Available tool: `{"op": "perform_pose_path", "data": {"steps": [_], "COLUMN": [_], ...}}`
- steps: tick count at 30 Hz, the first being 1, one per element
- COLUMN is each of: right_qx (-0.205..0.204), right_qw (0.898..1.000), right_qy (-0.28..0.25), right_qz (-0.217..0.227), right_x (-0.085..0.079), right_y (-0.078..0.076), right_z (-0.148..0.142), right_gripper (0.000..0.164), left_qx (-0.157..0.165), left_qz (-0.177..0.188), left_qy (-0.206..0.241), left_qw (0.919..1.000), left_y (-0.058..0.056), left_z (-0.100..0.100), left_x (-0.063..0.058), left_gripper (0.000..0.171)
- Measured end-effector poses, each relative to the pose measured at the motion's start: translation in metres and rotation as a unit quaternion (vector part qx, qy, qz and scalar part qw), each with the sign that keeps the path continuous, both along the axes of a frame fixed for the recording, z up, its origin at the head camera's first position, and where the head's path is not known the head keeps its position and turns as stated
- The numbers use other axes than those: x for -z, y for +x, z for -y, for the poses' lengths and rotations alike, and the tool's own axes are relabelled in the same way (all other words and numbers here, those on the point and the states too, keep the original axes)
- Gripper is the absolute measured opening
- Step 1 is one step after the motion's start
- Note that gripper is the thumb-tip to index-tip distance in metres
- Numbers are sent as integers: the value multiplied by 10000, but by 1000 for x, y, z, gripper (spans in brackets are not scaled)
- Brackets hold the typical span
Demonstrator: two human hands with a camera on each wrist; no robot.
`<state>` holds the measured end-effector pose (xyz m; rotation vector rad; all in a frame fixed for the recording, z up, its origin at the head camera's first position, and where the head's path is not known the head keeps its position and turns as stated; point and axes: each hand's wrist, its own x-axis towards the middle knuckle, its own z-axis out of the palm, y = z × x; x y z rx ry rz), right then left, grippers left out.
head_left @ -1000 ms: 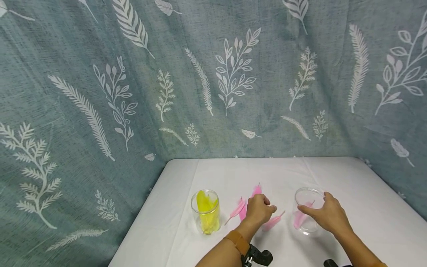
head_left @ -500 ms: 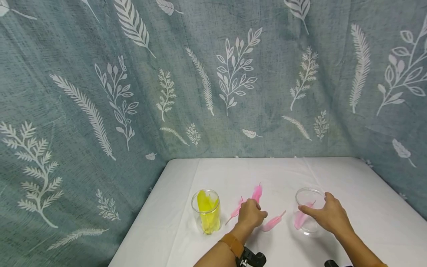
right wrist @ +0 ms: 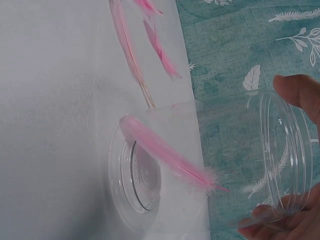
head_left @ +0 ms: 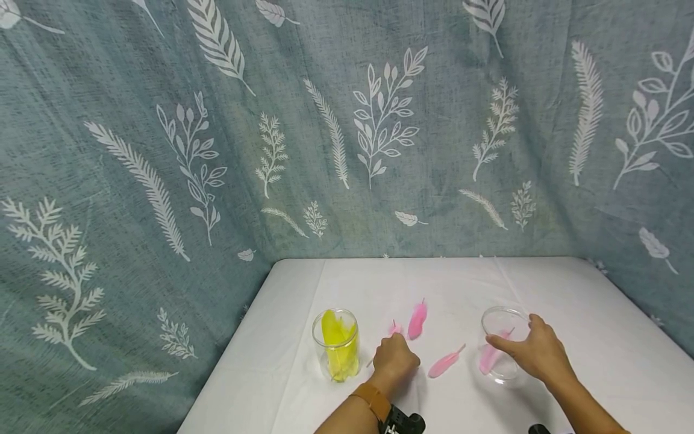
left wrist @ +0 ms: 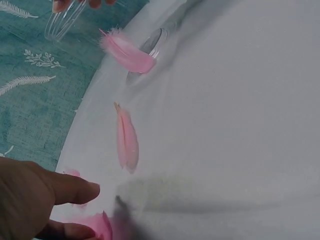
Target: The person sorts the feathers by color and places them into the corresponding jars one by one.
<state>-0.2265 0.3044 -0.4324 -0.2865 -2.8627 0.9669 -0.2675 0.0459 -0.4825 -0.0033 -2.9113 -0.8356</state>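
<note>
My right hand [head_left: 534,349] grips a clear plastic jar [right wrist: 272,150] near its rim, thumb on one side and fingers on the other. Inside that jar a pink feather [right wrist: 167,155] leans from the bottom up along the wall. My left hand [head_left: 394,361] is low over the table among loose pink feathers. In the left wrist view its thumb and finger stand apart, the finger right at a bright pink feather [left wrist: 102,225]. Another pink feather [head_left: 417,320] lies just beyond this hand. Between the two hands lies a paler pink feather [head_left: 444,364].
A second clear jar [head_left: 318,352] stands left of my left hand, with several yellow feathers [head_left: 338,346] in it. White cloth covers the table [head_left: 455,283]. Behind it and at the sides hangs a green-blue curtain [head_left: 336,223] with white leaf prints.
My left hand has moved left and toward me across the feathers, uncovering the far one and the paler one. My right hand keeps its hold on the jar in the same place.
</note>
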Motion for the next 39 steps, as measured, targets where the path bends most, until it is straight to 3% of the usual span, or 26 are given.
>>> {"op": "perform_pose_path", "data": {"steps": [9,17,25,34,39], "right_qx": [-7,22,24,-21,7], "right_qw": [10000,10000,10000,10000,10000], "right_qy": [-22,-7,-26,-26,-29], "right_qz": [12,-14,-2,3,14], "right_x": [1,2,1,2,2], "right_y": [-1,-1,-1,-1,-1], "right_z": [-1,-1,0,0,0], "right_gripper": [124,124,125,125,125], "left_qx": [186,205,183,267,398], "left_qz": [532,638,610,756,544], "left_qy": [-537,-481,-757,-453,-306], "left_qw": [9970,9966,9951,9957,9973], "left_y": [0,1,1,1,0], "left_z": [-2,-3,0,0,-2], "left_x": [11,7,4,4,4], "left_gripper": [32,23,24,19,15]}}
